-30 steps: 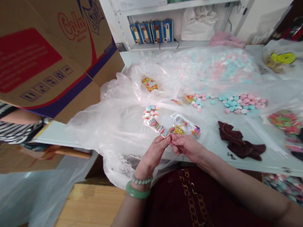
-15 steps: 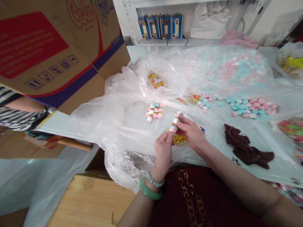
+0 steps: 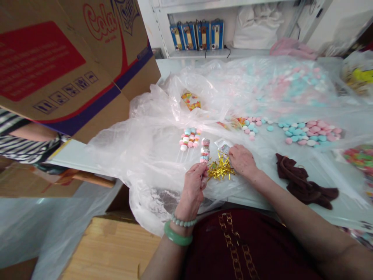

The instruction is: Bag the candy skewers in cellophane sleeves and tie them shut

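My left hand (image 3: 194, 179) is closed around the lower end of a marshmallow skewer (image 3: 205, 150), a short upright stack of pink, white and blue pieces that looks wrapped in clear film. My right hand (image 3: 242, 160) rests low over the table with its fingers bent together. Those fingertips are at the right edge of a small shiny plastic packet (image 3: 223, 146); what they pinch, if anything, is hidden. Between both hands lies a loose pile of gold twist ties (image 3: 221, 168). Several more marshmallow skewers (image 3: 190, 139) lie side by side left of the held one.
A large cardboard box (image 3: 87, 74) stands at the left, with part of a person in striped clothing behind it. Loose pink, blue and white candies (image 3: 313, 132) lie right, below a big clear bag (image 3: 262, 81). A dark brown cloth (image 3: 304, 181) is near the right front.
My right hand has let go of the skewer and moved right to the packet. The left hand has moved slightly left and down, still holding the skewer. The gold ties are more exposed.
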A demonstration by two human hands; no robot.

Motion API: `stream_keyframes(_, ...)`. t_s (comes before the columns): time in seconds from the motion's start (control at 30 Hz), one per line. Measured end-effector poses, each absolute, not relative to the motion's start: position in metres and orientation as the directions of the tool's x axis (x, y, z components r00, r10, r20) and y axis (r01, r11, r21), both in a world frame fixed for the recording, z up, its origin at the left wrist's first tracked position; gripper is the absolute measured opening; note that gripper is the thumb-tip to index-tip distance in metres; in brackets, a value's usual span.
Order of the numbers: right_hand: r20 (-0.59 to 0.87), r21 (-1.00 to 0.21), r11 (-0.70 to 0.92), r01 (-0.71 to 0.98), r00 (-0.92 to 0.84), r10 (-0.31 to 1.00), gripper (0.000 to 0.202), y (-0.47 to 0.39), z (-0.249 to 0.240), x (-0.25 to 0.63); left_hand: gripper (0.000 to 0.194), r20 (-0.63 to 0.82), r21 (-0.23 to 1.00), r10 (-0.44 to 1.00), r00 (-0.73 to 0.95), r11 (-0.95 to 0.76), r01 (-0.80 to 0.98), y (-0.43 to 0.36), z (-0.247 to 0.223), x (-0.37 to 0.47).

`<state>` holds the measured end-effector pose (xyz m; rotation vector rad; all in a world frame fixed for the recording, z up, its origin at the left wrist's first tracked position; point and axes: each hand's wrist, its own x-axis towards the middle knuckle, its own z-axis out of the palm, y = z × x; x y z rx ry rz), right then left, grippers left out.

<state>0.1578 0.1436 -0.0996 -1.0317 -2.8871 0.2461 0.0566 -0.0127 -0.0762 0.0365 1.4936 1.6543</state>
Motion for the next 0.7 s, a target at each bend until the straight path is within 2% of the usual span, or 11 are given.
stream_keyframes(0.1,0.043,-0.304,0.728,0.615,-0.754,0.655,0.020,0.150,-0.098,0.165,0.035,-0.505,0.829,0.614,-0.607,0.147,-0.540,-0.013,-0.077,0.056)
stream_keyframes(0.17,0.077,-0.497,0.659,0.564,-0.728,0.681,0.019,0.151,-0.094,0.171,0.034,-0.519,0.824,0.608,-0.601,0.169,-0.541,-0.012,-0.079,0.056)
stream_keyframes(0.27,0.128,-0.800,0.480,0.358,-0.681,0.721,0.019,0.140,-0.084,0.175,0.031,-0.550,0.806,0.589,-0.592,0.186,-0.562,-0.010,-0.082,0.058)
stream_keyframes(0.33,0.177,-0.874,0.436,0.214,-0.696,0.696,0.019,0.123,-0.077,0.172,0.028,-0.551,0.802,0.600,-0.580,0.188,-0.568,-0.009,-0.082,0.062)
stream_keyframes(0.4,0.229,-0.846,0.502,0.177,-0.731,0.643,0.019,0.104,-0.074,0.167,0.028,-0.530,0.807,0.636,-0.561,0.174,-0.565,-0.007,-0.080,0.066)
stream_keyframes(0.57,0.274,-0.654,0.677,0.337,-0.729,0.627,0.022,0.076,-0.083,0.158,0.035,-0.484,0.817,0.719,-0.498,0.166,-0.553,-0.009,-0.079,0.073)
stream_keyframes(0.7,0.311,-0.513,0.771,0.377,-0.756,0.577,0.021,0.072,-0.084,0.160,0.038,-0.465,0.833,0.716,-0.522,0.152,-0.533,-0.009,-0.084,0.074)
